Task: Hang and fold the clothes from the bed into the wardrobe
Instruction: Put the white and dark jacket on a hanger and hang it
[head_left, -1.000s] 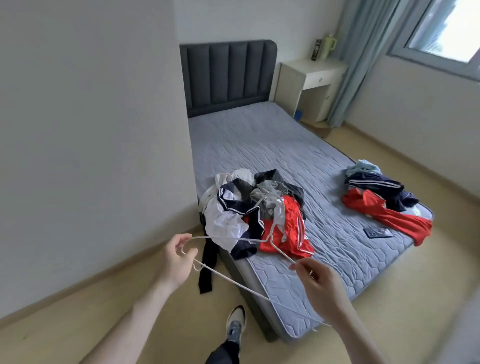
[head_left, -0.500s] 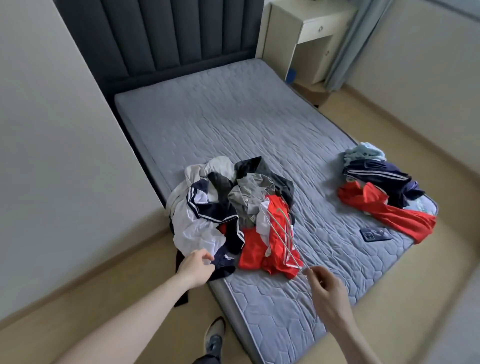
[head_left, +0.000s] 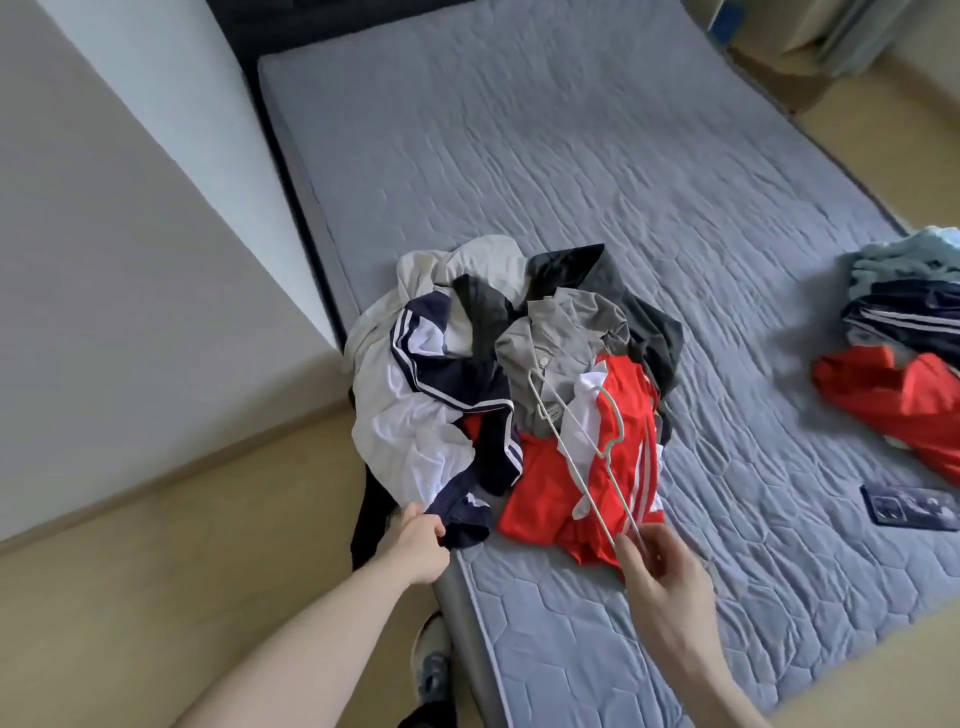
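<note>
We are pinching the navy hem (head_left: 457, 519) of the pile (head_left: 498, 395) at the bed (head_left: 571, 156) edge with the left hand (head_left: 415, 543); the right hand (head_left: 662, 577) is gripping two hangers (head_left: 597, 457) lying across the red shirt (head_left: 618, 467). Risk, in our judgement: pulling is snagging hangers and dragging tangled garments floorward.

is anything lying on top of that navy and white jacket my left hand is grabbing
Nothing visible covers it. The left hand already pinches the navy and white jacket at its near hem. The white wire hangers lie beside it, on the red garment.
</note>
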